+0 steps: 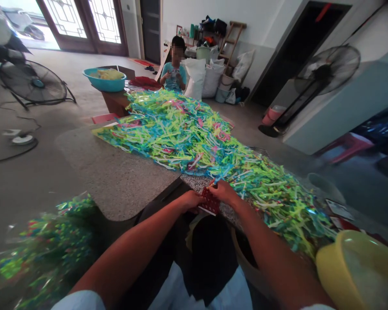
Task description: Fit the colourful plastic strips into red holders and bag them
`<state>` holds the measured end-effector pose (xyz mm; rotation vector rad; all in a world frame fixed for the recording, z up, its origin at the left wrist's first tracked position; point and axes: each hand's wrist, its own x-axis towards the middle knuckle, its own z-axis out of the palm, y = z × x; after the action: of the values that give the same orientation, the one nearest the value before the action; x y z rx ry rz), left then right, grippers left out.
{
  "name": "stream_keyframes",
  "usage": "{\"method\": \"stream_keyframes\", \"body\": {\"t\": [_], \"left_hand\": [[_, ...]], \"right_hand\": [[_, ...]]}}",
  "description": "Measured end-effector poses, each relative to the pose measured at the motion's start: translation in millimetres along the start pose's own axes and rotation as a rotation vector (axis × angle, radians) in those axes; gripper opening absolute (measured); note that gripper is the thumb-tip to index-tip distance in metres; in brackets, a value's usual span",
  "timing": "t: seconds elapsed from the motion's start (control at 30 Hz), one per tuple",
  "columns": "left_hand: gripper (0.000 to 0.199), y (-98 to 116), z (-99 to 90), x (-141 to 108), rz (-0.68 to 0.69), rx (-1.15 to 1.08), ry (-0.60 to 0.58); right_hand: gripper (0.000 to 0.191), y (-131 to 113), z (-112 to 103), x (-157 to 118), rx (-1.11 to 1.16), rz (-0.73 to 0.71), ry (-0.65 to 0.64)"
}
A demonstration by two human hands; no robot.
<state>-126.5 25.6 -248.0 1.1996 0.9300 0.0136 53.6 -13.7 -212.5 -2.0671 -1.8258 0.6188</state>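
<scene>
Low in the middle of the view, my left hand (193,201) is closed on the left edge of a dark red piece with pale dots (211,203), flat like a card or small board. My right hand (223,192) is at its upper right, fingers pinched round a thin blue strip-like piece (216,181). Whether that piece touches the red one is unclear. Just beyond both hands spreads a big pile of green, blue, white and pink plastic strips (181,133), covering much of the speckled stone table (126,176).
A yellow tub (330,267) stands at the right. Left of my legs is a blurred heap of shiny coloured pieces (58,245). Across the table sits another person (173,75), near a blue basin (104,82). Floor fans (34,82) and a standing fan (323,71) flank the table.
</scene>
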Motion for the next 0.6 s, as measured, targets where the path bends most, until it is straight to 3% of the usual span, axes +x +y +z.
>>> {"method": "stream_keyframes", "body": {"t": [0.17, 0.33, 0.47, 0.6], "left_hand": [[0.005, -3, -5.1, 5, -0.006, -0.086, -0.045], [0.016, 1, -5.3, 3, 0.007, -0.009, 0.214], [0.025, 1, -4.2, 2, 0.225, 0.128, 0.477], [0.033, 0, -3.2, 4, 0.311, 0.131, 0.48]], "right_hand": [[0.02, 4, 0, -8, 0.055, 0.063, 0.021], [0.016, 9, -2, -18, 0.091, 0.102, 0.058], [0.017, 12, -1, -28, 0.167, 0.146, 0.074], [0.015, 16, 3, -34, 0.181, 0.201, 0.107]]}}
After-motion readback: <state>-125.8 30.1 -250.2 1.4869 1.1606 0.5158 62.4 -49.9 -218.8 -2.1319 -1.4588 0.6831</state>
